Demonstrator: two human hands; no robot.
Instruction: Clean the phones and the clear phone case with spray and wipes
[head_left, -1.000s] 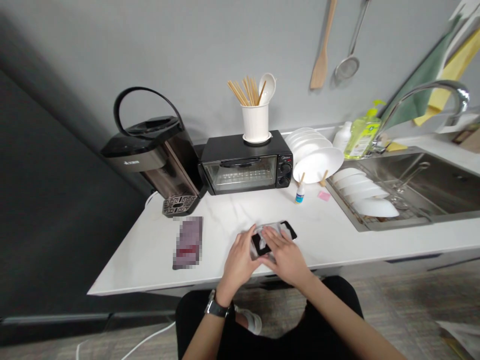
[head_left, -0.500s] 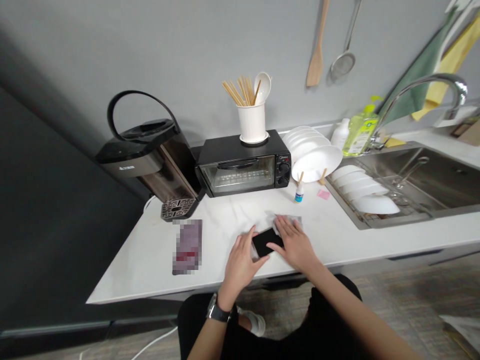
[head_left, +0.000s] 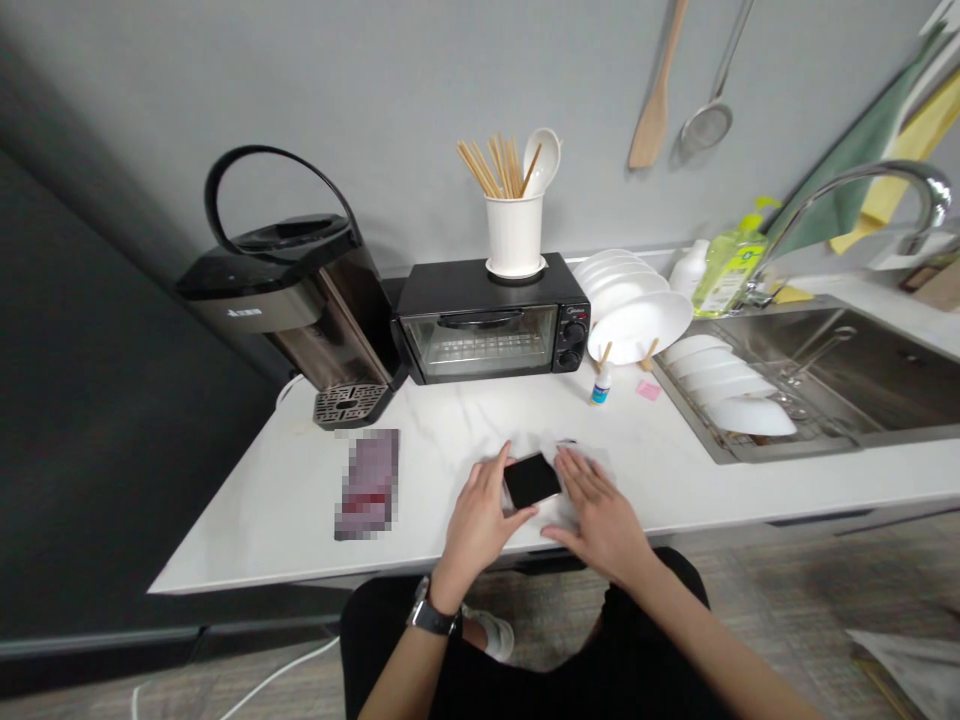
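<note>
A flat black rectangular pad with a pale rim (head_left: 532, 481) lies on the white countertop in front of me, on or partly in a clear plastic bag (head_left: 604, 462). My left hand (head_left: 478, 512) holds its left side, with the fingers at the far corner and the thumb at the near edge. Just right of the pad, my right hand (head_left: 600, 515) lies flat on the plastic, fingers stretched and thumb spread out. A small white bottle with a blue label (head_left: 601, 386) stands beyond my right hand.
Behind stand a toaster oven (head_left: 480, 340) and a dark water boiler (head_left: 300, 300). A blurred purple packet (head_left: 369, 485) lies to the left. Plates (head_left: 641, 325) stand in a rack beside the sink (head_left: 885, 400), which holds bowls. A pink slip (head_left: 649, 390) lies near the bottle.
My right hand has slid right, its thumb leaving the black pad, so more of the pad shows. My left hand has stayed at the pad's left side. The camera view has shifted slightly.
</note>
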